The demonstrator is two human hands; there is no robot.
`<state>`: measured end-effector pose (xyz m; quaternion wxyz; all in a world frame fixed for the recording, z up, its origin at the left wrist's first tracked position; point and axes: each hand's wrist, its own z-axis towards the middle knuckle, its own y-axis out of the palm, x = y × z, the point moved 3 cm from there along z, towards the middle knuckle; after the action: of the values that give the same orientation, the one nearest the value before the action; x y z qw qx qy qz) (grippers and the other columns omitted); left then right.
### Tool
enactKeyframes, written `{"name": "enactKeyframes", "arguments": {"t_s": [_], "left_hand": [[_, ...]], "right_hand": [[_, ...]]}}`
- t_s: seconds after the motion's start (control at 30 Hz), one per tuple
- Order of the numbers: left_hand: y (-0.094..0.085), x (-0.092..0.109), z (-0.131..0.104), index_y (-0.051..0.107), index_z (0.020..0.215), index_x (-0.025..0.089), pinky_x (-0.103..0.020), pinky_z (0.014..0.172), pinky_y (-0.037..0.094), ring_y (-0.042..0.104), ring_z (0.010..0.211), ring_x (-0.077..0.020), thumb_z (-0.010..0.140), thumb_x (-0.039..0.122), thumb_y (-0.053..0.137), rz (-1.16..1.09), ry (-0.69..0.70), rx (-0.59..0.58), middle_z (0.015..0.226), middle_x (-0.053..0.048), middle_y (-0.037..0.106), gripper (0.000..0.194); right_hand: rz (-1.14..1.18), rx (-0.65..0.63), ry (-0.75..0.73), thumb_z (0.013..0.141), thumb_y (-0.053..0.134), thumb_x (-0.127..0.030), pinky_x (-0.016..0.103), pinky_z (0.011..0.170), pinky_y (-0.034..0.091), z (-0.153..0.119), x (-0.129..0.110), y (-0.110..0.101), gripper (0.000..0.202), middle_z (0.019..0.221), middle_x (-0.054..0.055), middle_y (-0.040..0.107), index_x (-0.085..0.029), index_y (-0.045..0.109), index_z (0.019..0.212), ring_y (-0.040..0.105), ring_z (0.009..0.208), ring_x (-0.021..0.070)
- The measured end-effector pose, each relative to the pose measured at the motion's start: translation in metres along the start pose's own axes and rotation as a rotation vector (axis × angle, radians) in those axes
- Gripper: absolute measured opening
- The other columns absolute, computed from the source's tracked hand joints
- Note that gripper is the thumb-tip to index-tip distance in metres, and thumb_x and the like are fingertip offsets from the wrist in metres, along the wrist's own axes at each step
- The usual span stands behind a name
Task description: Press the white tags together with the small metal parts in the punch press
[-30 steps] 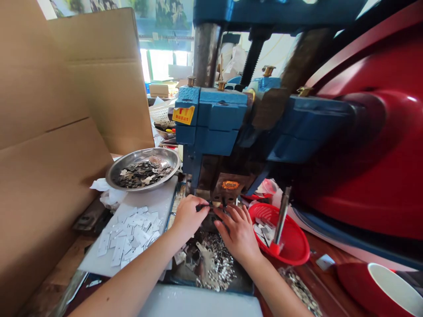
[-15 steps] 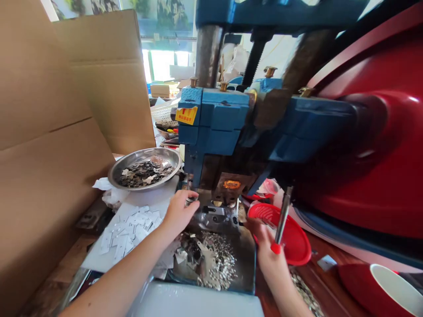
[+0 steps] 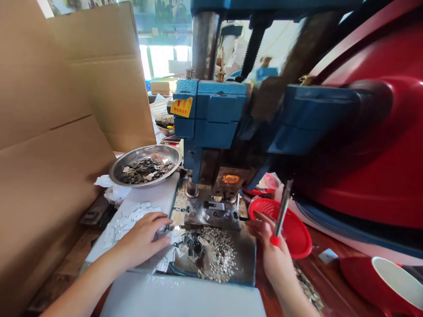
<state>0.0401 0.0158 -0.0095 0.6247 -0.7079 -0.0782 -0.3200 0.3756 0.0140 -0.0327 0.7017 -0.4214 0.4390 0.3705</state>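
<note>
My left hand (image 3: 145, 241) lies palm down, fingers spread, on small flat metal blanks (image 3: 124, 220) scattered over a white board (image 3: 155, 197). My right hand (image 3: 266, 240) hovers at the near rim of a red basket (image 3: 297, 240), just behind a metal lever (image 3: 282, 204) with a red tip; whether it holds a piece is hidden. Between my hands sits the die plate (image 3: 213, 213) of a blue press (image 3: 211, 114), with nothing over it.
A tray of shiny punched scraps (image 3: 220, 257) lies in front of the die. A steel bowl (image 3: 176, 157) of dark pieces stands behind the board. Cardboard (image 3: 49, 132) walls the left side. A red machine cover (image 3: 363, 154) fills the right, and a white cup (image 3: 396, 281) stands at the lower right.
Both hands left the die: the left one moved back and left onto the blanks on the board, the right one moved right to the red basket. The die plate now shows.
</note>
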Motion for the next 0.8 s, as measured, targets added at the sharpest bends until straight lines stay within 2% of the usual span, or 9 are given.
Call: {"name": "enactKeyframes", "arguments": {"t_s": [0.13, 0.27, 0.33, 0.47, 0.53, 0.6, 0.67, 0.73, 0.8], "left_hand": [[0.007, -0.002, -0.012, 0.049, 0.132, 0.033, -0.050, 0.108, 0.027, 0.031, 0.134, -0.0341, 0.067, 0.048, 0.070, 0.119, -0.033, -0.060, 0.146, -0.006, 0.038, 0.070], [0.011, 0.000, -0.009, 0.061, 0.115, 0.028, -0.049, 0.109, 0.027, 0.032, 0.134, -0.0315, 0.074, 0.041, 0.066, 0.162, -0.046, -0.039, 0.143, -0.007, 0.042, 0.044], [0.012, -0.001, -0.007, 0.065, 0.102, 0.026, -0.047, 0.107, 0.030, 0.035, 0.132, -0.0301, 0.076, 0.037, 0.064, 0.157, -0.040, -0.009, 0.139, -0.006, 0.047, 0.028], [0.013, -0.009, -0.003, 0.066, 0.084, 0.024, -0.048, 0.103, 0.035, 0.041, 0.127, -0.0301, 0.077, 0.031, 0.061, 0.112, -0.034, 0.062, 0.130, -0.007, 0.053, 0.012], [0.014, -0.014, -0.001, 0.066, 0.078, 0.023, -0.047, 0.101, 0.037, 0.043, 0.124, -0.0296, 0.078, 0.031, 0.059, 0.091, -0.033, 0.077, 0.126, -0.007, 0.056, 0.010], [0.014, -0.016, 0.002, 0.066, 0.073, 0.023, -0.045, 0.099, 0.039, 0.047, 0.119, -0.0282, 0.079, 0.031, 0.058, 0.072, -0.038, 0.081, 0.122, -0.007, 0.058, 0.013], [0.011, -0.016, 0.004, 0.066, 0.072, 0.022, -0.043, 0.097, 0.041, 0.050, 0.114, -0.0266, 0.080, 0.032, 0.056, 0.055, -0.045, 0.094, 0.118, -0.006, 0.059, 0.016], [0.004, -0.012, 0.004, 0.066, 0.072, 0.023, -0.041, 0.095, 0.042, 0.053, 0.109, -0.0252, 0.081, 0.033, 0.054, 0.046, -0.046, 0.113, 0.112, -0.005, 0.062, 0.018], [-0.004, -0.007, 0.003, 0.064, 0.074, 0.023, -0.037, 0.087, 0.044, 0.058, 0.098, -0.0234, 0.082, 0.034, 0.051, 0.037, -0.065, 0.109, 0.101, -0.004, 0.065, 0.019]], "right_hand": [[-0.202, -0.154, -0.080, 0.078, 0.052, -0.055, 0.034, 0.073, 0.051, 0.030, -0.016, 0.037, 0.044, 0.091, 0.008, 0.069, -0.020, 0.063, 0.104, 0.064, 0.083, 0.0224], [-0.340, -0.209, -0.022, 0.073, 0.054, -0.049, 0.031, 0.060, 0.046, 0.046, -0.021, 0.054, 0.031, 0.069, 0.003, 0.067, -0.021, 0.065, 0.079, 0.062, 0.066, 0.0204], [-0.289, -0.122, 0.054, 0.072, 0.053, -0.050, 0.029, 0.054, 0.043, 0.045, -0.016, 0.040, 0.032, 0.062, 0.002, 0.064, -0.020, 0.063, 0.074, 0.059, 0.059, 0.0188], [-0.145, 0.128, 0.138, 0.071, 0.056, -0.052, 0.027, 0.054, 0.044, 0.028, -0.003, -0.017, 0.038, 0.070, 0.004, 0.067, -0.017, 0.063, 0.083, 0.059, 0.061, 0.0178], [-0.211, 0.253, 0.171, 0.073, 0.055, -0.051, 0.030, 0.061, 0.046, 0.014, 0.002, -0.042, 0.039, 0.080, 0.007, 0.069, -0.017, 0.063, 0.091, 0.062, 0.069, 0.0200], [-0.350, 0.276, 0.153, 0.075, 0.053, -0.049, 0.033, 0.065, 0.048, 0.001, 0.002, -0.049, 0.039, 0.084, 0.008, 0.070, -0.017, 0.064, 0.095, 0.063, 0.075, 0.0229], [-0.452, 0.094, 0.024, 0.079, 0.051, -0.047, 0.035, 0.069, 0.049, -0.011, -0.002, -0.034, 0.034, 0.082, 0.007, 0.070, -0.019, 0.067, 0.092, 0.063, 0.077, 0.0237], [-0.483, -0.237, -0.201, 0.084, 0.048, -0.041, 0.035, 0.074, 0.049, -0.022, -0.011, -0.003, 0.027, 0.083, 0.005, 0.069, -0.023, 0.069, 0.085, 0.063, 0.080, 0.0221], [-0.548, -0.432, -0.369, 0.087, 0.048, -0.033, 0.036, 0.078, 0.048, -0.031, -0.020, 0.023, 0.023, 0.086, 0.004, 0.068, -0.026, 0.070, 0.084, 0.061, 0.084, 0.0211]]}}
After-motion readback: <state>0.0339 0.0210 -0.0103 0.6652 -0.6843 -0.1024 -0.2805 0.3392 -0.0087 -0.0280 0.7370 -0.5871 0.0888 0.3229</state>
